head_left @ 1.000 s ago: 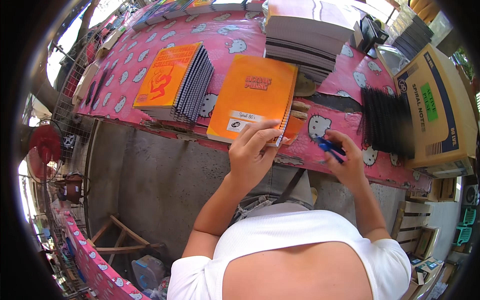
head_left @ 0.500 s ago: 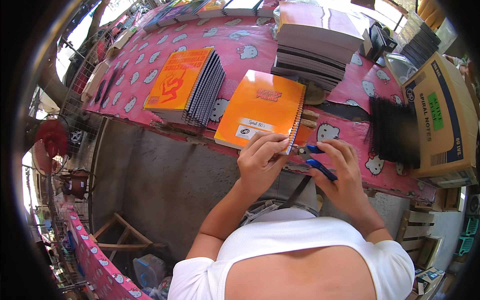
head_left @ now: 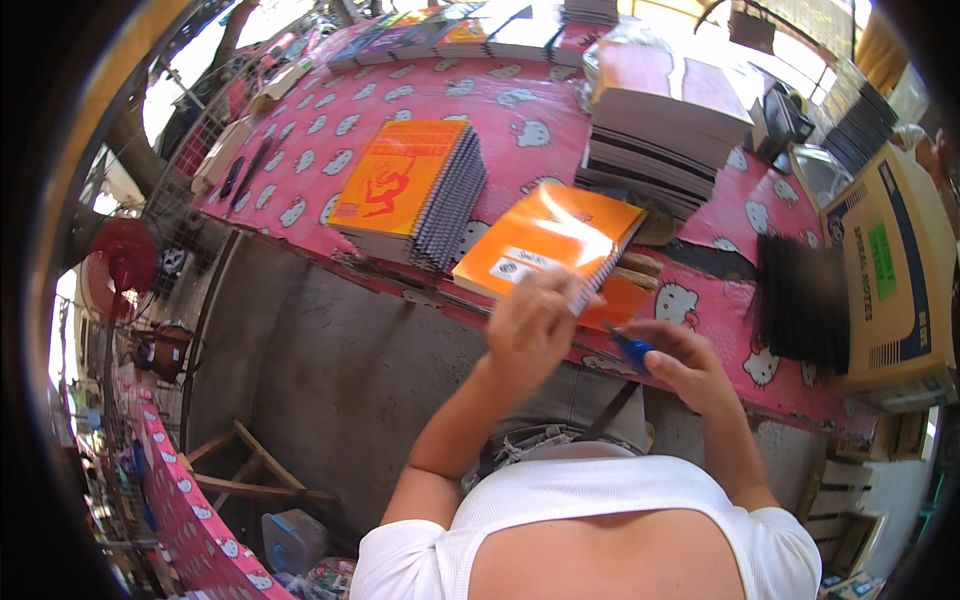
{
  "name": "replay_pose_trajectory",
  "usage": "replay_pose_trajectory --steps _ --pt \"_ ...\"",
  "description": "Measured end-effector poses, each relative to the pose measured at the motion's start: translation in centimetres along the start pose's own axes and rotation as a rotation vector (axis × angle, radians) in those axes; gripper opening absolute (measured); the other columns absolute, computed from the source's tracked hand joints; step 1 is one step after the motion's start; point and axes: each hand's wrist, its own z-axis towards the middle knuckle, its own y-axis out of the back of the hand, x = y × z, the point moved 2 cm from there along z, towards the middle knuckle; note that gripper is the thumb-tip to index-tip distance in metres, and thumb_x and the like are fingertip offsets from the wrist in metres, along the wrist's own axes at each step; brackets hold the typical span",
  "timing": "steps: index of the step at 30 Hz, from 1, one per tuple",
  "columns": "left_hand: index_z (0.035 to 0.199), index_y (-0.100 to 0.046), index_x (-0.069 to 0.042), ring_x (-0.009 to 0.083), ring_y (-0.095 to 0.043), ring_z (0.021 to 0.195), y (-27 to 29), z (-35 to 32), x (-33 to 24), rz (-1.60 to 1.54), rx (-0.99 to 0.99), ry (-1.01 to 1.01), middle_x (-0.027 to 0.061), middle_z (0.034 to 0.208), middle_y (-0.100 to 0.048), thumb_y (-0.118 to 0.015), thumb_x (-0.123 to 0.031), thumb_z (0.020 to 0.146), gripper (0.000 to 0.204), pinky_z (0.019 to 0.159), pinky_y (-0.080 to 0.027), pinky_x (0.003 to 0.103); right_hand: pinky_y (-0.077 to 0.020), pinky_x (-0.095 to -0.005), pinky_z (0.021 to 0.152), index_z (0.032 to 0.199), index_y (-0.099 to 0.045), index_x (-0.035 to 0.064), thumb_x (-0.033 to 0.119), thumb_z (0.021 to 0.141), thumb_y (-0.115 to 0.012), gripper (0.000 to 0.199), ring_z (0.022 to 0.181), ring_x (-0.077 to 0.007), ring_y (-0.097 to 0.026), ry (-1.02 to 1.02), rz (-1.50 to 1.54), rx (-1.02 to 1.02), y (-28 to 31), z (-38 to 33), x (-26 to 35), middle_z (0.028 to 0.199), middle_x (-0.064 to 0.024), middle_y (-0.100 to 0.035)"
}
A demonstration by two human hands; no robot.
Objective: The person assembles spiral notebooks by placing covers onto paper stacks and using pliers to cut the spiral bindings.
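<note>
Holding: our left hand (head_left: 530,335) had its grip closed on the near corner of the orange spiral notebook (head_left: 548,245), which lay tilted at the near edge of the desk (head_left: 520,110).
Right hand (head_left: 685,365): its grip was closed around a small blue tool (head_left: 630,350), just beside the notebook's spiral edge.
Risk: we judged the notebook could slide off the edge if the corner grip slackened, since part of it overhung.
Second risk: the tool could snag the wire coil.
Desk: pink patterned cloth carrying an orange notebook stack (head_left: 405,190), grey stacks (head_left: 665,130), black combs (head_left: 795,300), a cardboard box (head_left: 890,270).
Room: concrete floor (head_left: 330,370) below, a red fan (head_left: 120,265) at left.
</note>
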Motion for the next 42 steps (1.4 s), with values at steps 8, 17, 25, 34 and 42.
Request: replay_pose_trajectory --steps 8,17,25,34,42 --pt "0.076 -0.044 -0.006 0.0078 -0.055 0.069 12.7 5.9 16.9 -0.295 -0.964 0.538 0.0078 0.085 -0.065 -0.074 -0.014 0.083 0.032 0.058 -0.043 0.021 -0.0407 -0.0421 0.094 0.120 -0.056 0.0019 0.022 0.080 -0.071 0.047 0.108 -0.0337 -0.055 0.265 -1.204 -0.529 10.6 2.5 -4.8 0.120 -0.0163 -0.058" --pt "0.084 -0.051 -0.003 0.0125 -0.057 0.072 16.2 0.3 23.7 0.129 -0.773 0.811 0.0058 0.079 -0.061 -0.074 -0.029 0.083 0.035 0.067 -0.048 0.027 -0.0427 -0.0428 0.096 0.113 -0.060 0.0010 0.024 0.078 -0.074 0.044 0.114 -0.0381 -0.053 0.622 -1.053 -0.452 5.2 9.2 4.3 0.126 -0.0194 -0.054" --pt "0.118 -0.047 -0.003 0.0161 -0.051 0.109 10.9 6.5 10.9 -0.017 -0.548 0.565 0.0095 0.123 -0.050 -0.075 -0.023 0.081 0.051 0.090 -0.045 0.029 -0.0454 -0.0404 0.096 0.115 -0.061 0.0047 0.033 0.082 -0.067 0.044 0.118 -0.0332 -0.053 0.351 -1.369 -0.114 -3.8 28.8 7.6 0.127 -0.0160 -0.055" --pt "0.107 -0.054 -0.004 0.0343 -0.046 0.108 -1.1 3.2 -7.0 -0.279 0.419 0.237 0.0158 0.113 -0.050 -0.063 -0.009 0.081 0.027 0.096 -0.034 0.044 -0.0476 -0.0417 0.093 0.110 -0.066 0.0081 0.016 0.083 -0.056 0.030 0.117 -0.0301 -0.056 0.016 -1.493 -0.090 -5.4 33.8 -0.3 0.121 -0.0147 -0.060" --pt "0.104 -0.054 0.002 0.0362 -0.050 0.105 -0.6 4.4 -5.7 -0.236 0.346 0.354 0.0185 0.108 -0.052 -0.062 0.002 0.078 0.027 0.089 -0.042 0.042 -0.0509 -0.0402 0.087 0.101 -0.069 0.0067 0.015 0.080 -0.056 0.026 0.109 -0.0286 -0.061 0.186 -1.513 -0.151 -5.0 34.4 -0.8 0.113 -0.0149 -0.065"
